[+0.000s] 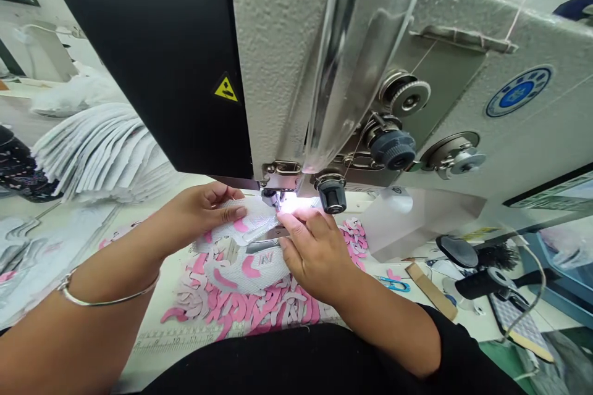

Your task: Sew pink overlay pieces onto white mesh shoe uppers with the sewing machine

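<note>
Head view, item: mesh shoe upper (245, 225) lay flat beneath the presser foot (270, 199) of a sewing machine (278, 55). Left hand (201, 213): fingers curled, pressing its edge. Right hand (315, 256): fingers holding it down beside the foot. Below, pink scraps (245, 311) covered the desk (152, 352).

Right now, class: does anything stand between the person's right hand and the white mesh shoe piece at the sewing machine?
Nothing visible does: the right hand already rests on the white mesh shoe piece, right beside the sewing machine's presser foot.
</note>
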